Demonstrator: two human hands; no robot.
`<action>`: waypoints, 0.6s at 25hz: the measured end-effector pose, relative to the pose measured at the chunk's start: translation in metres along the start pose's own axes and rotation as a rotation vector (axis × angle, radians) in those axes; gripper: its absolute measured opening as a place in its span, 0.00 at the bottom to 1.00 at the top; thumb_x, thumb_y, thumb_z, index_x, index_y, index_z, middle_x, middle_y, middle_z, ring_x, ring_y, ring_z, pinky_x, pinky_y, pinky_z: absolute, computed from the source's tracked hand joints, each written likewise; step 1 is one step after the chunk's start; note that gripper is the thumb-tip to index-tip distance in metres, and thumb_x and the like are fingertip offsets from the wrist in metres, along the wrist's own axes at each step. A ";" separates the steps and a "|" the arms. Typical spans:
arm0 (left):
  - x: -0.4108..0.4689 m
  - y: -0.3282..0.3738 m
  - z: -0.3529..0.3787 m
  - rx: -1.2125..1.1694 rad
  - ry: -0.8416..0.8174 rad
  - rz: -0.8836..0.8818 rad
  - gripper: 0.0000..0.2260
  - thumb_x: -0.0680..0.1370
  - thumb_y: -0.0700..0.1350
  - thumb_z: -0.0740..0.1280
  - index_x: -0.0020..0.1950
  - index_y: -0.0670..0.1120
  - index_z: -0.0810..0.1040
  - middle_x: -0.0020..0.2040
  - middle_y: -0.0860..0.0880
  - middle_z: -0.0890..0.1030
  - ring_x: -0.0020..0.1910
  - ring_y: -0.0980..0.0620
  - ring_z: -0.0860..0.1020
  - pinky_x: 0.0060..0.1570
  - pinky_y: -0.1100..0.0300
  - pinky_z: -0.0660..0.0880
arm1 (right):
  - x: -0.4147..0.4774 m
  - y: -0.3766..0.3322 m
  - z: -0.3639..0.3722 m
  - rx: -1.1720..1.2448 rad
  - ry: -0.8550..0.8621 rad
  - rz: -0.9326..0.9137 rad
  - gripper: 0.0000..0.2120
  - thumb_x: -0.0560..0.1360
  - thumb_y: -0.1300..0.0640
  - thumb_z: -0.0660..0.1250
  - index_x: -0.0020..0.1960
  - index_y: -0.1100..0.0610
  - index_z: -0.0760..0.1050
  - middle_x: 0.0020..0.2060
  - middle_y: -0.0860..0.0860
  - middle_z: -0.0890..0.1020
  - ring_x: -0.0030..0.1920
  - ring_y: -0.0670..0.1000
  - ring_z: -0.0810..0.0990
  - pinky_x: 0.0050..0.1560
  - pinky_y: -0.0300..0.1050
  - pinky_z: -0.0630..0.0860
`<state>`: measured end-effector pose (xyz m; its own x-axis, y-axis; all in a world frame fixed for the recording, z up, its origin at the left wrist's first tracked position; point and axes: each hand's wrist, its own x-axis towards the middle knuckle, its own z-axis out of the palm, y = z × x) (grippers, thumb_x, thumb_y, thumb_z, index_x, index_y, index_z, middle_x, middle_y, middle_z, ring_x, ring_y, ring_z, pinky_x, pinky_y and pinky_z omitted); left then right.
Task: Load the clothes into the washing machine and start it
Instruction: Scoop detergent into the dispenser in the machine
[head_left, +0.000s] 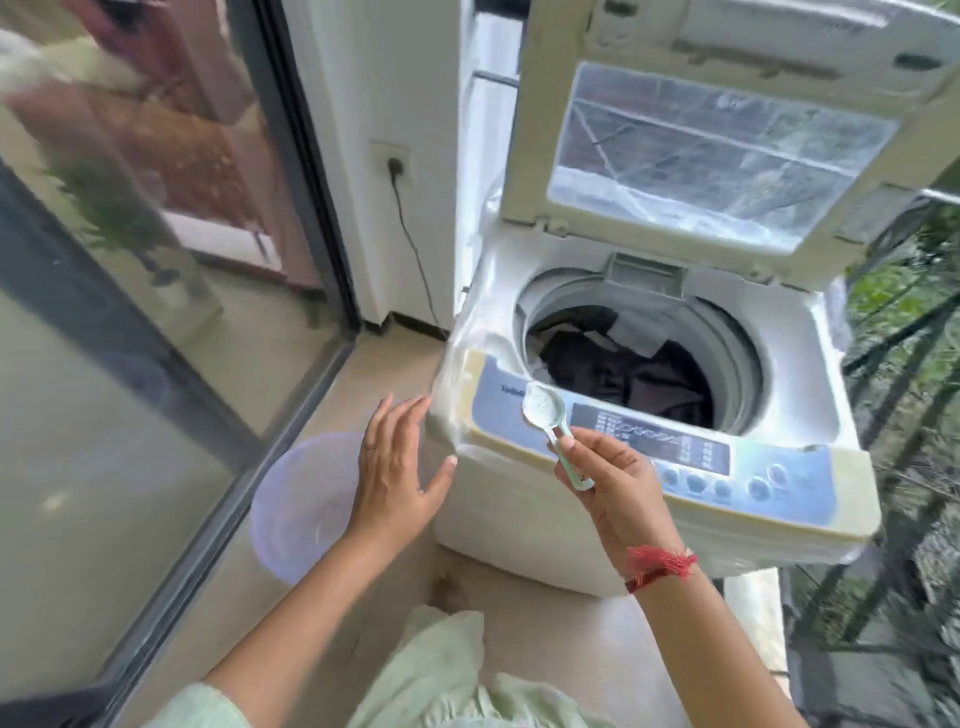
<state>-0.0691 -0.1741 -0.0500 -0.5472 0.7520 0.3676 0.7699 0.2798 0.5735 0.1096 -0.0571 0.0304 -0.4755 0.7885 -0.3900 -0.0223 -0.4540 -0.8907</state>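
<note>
clothes (618, 374) in the washer (800, 353) drum already, lid (727, 156) up. detergent step: right hand (608, 478) grip clamped on a scoop (555, 434) of powder (541, 402) over the panel (649, 441); left hand (395, 462) grip apart, empty. nxt: tip powder onto clothes, shut lid, hit start.

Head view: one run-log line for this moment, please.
lid up | clothes in drum | right hand holds powder-filled scoop near control panel | left hand open, empty

Right hand (610, 480) pinching powder-filled scoop (550, 421) above open washing machine (779, 364).
</note>
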 end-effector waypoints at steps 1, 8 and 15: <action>0.019 0.004 0.010 -0.006 -0.008 0.021 0.28 0.74 0.54 0.61 0.71 0.44 0.63 0.68 0.46 0.69 0.72 0.44 0.58 0.71 0.59 0.51 | 0.015 -0.008 -0.007 0.011 0.024 -0.009 0.07 0.72 0.65 0.68 0.40 0.57 0.83 0.37 0.53 0.83 0.41 0.49 0.79 0.50 0.43 0.72; 0.159 0.036 0.082 -0.021 -0.050 0.201 0.25 0.73 0.52 0.63 0.69 0.46 0.66 0.66 0.46 0.71 0.72 0.43 0.60 0.73 0.57 0.51 | 0.128 -0.076 -0.049 0.100 0.131 -0.053 0.05 0.74 0.64 0.66 0.46 0.60 0.80 0.38 0.50 0.84 0.42 0.45 0.81 0.51 0.41 0.77; 0.235 0.064 0.148 -0.038 -0.222 0.283 0.25 0.73 0.56 0.58 0.69 0.54 0.59 0.69 0.48 0.68 0.74 0.47 0.53 0.72 0.47 0.55 | 0.234 -0.119 -0.096 0.069 0.249 -0.120 0.03 0.73 0.65 0.68 0.44 0.59 0.79 0.36 0.51 0.81 0.39 0.47 0.78 0.46 0.40 0.75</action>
<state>-0.1000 0.1092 -0.0356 -0.2261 0.9089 0.3504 0.8658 0.0227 0.4998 0.0859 0.2213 0.0223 -0.2359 0.9119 -0.3358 -0.1288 -0.3718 -0.9193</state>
